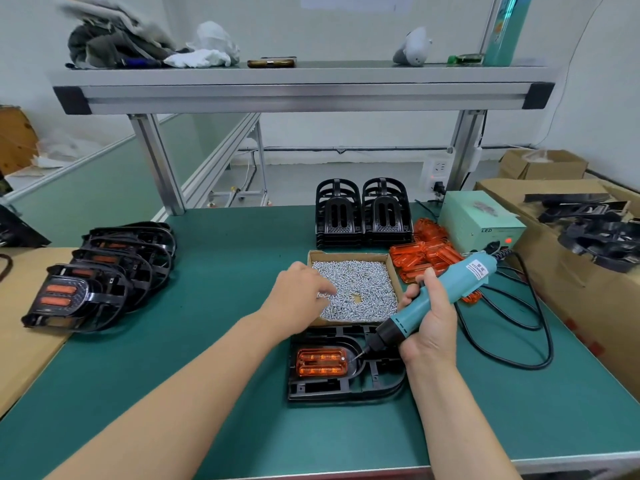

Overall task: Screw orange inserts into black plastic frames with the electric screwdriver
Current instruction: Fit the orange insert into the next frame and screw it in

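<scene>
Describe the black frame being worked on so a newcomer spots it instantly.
On the green bench mat, find the shallow cardboard box of silver screws. On its near side, the black plastic frame lies flat and alone, holding an orange insert, the blue electric screwdriver aimed at it; other frames are stacked or heaped.

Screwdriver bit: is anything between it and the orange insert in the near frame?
Nothing visible. The right hand holds the electric screwdriver tilted, its bit down at the orange insert's right edge in the black frame. The left hand is at the screw box beyond the frame, clear of the bit.
</scene>
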### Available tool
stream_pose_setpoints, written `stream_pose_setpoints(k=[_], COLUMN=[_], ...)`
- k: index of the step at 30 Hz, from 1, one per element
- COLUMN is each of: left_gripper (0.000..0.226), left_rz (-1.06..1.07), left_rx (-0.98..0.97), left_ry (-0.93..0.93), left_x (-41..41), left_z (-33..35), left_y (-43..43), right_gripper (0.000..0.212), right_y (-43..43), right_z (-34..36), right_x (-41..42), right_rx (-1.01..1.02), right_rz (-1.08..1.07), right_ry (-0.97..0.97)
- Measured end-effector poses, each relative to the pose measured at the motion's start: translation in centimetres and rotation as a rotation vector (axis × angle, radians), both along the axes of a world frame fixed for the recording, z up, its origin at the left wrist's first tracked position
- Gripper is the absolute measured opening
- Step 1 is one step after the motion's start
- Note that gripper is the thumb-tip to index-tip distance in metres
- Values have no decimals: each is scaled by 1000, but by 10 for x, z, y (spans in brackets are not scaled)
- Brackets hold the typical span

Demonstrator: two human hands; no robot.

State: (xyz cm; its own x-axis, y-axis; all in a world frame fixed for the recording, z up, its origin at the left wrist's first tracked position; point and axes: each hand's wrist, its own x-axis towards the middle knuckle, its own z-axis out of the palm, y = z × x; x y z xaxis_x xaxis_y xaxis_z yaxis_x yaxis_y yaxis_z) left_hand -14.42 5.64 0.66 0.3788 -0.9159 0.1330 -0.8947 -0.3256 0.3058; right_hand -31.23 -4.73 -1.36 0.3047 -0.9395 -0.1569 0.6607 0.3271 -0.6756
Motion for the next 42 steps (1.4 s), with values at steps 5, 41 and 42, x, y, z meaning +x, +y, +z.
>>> stream_pose_setpoints(k=[5,41,42], left_gripper=[32,20,18], left_rz=[-89,10,9], left_rx=[155,-340,-338], left_ry=[20,710,739], left_x=[-3,-36,-36], left_z=[-1,-10,-10], left_y=[-21,17,21], right_gripper=[15,14,13], right_y=[-1,-2,-2], right_z=[-1,2,3], right_x=[1,4,4], right_rx=[-6,-8,-5], right_rz=[-6,-18,-19], right_ry=[9,36,33])
